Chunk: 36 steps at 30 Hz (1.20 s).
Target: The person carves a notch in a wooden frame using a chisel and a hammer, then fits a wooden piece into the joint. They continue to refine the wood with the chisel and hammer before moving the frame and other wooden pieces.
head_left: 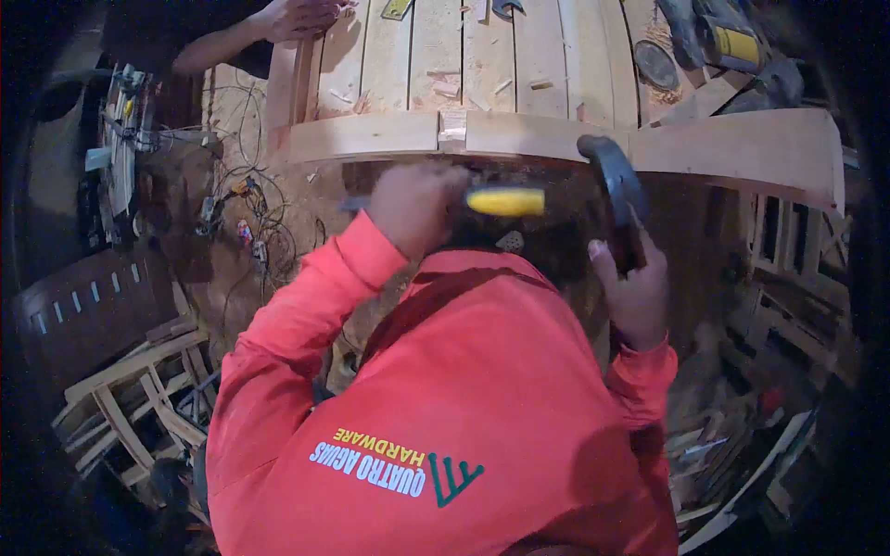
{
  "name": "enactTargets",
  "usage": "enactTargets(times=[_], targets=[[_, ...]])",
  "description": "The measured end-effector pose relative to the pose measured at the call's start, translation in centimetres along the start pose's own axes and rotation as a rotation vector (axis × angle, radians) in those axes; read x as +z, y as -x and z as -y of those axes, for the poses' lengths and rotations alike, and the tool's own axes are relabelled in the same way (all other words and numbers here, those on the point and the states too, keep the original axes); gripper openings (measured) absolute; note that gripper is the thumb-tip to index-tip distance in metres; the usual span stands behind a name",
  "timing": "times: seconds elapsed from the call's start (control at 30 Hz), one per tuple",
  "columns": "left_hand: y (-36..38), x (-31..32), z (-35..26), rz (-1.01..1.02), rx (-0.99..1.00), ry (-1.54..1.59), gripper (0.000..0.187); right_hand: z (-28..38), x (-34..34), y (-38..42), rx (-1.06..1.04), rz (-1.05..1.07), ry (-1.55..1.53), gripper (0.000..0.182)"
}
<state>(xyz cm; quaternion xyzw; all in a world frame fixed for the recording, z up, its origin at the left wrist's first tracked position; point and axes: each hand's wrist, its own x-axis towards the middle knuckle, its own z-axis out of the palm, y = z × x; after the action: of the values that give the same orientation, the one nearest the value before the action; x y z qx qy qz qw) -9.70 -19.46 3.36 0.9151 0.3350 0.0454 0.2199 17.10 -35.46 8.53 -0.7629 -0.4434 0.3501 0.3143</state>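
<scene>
My left hand is clamped around a yellow-handled tool, its long axis running left to right, just short of the notch in the wooden rail; my right hand, farther from the notch, grips a hammer.

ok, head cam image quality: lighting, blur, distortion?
Head view: dim overall, corners nearly black, planks much brighter; head view: wide-lens distortion, front board looks bowed; head view: left hand smeared, probably motion blur; head view: hammer dark against shadow, outline readable.
</scene>
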Motion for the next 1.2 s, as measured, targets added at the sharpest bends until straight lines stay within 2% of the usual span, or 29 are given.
enactTargets(times=[0.13, 0.17, 0.23, 0.3, 0.33, 0.37, 0.47, 0.57, 0.67, 0.7, 0.8, 0.83, 0.9, 1.0, 1.1, 1.2], targets=[[1.2, -0.5, -3.1, 0.038, -0.005, 0.564, 0.040, 0.0, -0.6, 1.0, -0.109, 0.046, 0.135, 0.037], [0.9, 0.6, -2.0, -0.098, 0.010, 0.561, 0.037, -0.1, -0.4, 1.1, -0.132, 0.039, 0.114, 0.036], [-0.6, -2.9, -2.0, -0.123, -0.358, 0.861, 0.030, 0.1, -0.2, 0.9, -0.137, 0.035, 0.080, 0.035], [-3.4, -5.9, -0.5, -0.365, -0.315, 1.194, 0.057, 0.7, 0.1, 0.1, -0.099, 0.050, 0.051, 0.036], [-4.7, -6.5, 2.1, -0.371, -0.257, 1.316, 0.065, 1.0, 0.4, -0.5, -0.163, 0.013, 0.066, 0.036], [-5.9, -7.9, 3.9, -0.323, -0.164, 1.621, 0.051, 1.2, 0.8, -1.3, -0.226, -0.025, 0.080, 0.036], [-11.4, -9.4, 3.6, -0.608, -0.291, 1.629, 0.030, 2.9, 2.1, -3.2, -0.209, -0.043, 0.014, 0.036], [-14.9, -7.7, 6.2, -0.432, -0.221, 1.600, 0.034, 5.3, 2.9, -4.9, -0.105, -0.019, 0.056, 0.036], [-17.1, -5.7, 8.3, -0.315, -0.260, 1.666, 0.035, 7.9, 3.9, -6.1, 0.080, -0.010, 0.074, 0.041], [-17.8, -5.1, 8.0, -0.382, -0.318, 1.593, 0.037, 8.6, 4.1, -6.5, 0.153, -0.013, 0.062, 0.043], [-18.3, -3.2, 8.5, -0.298, -0.424, 1.661, 0.035, 9.9, 4.6, -8.0, -0.014, -0.076, 0.100, 0.052], [-18.4, -2.8, 8.3, -0.323, -0.437, 1.664, 0.033, 10.1, 4.5, -8.5, 0.001, -0.089, 0.108, 0.054], [-18.5, -2.2, 8.7, -0.288, -0.426, 1.717, 0.032, 10.5, 4.3, -9.7, 0.017, -0.120, 0.126, 0.059], [-19.0, -1.2, 9.4, -0.265, -0.370, 1.764, 0.030, 12.1, 3.7, -12.5, -0.153, -0.188, 0.298, 0.060], [-19.3, -0.9, 9.2, -0.265, -0.371, 1.759, 0.030, 14.3, 2.5, -15.6, -0.121, -0.172, 0.219, 0.057], [-19.7, -0.4, 9.0, -0.274, -0.410, 1.735, 0.031, 19.1, 3.6, -18.2, -0.246, -0.198, -0.006, 0.047]])
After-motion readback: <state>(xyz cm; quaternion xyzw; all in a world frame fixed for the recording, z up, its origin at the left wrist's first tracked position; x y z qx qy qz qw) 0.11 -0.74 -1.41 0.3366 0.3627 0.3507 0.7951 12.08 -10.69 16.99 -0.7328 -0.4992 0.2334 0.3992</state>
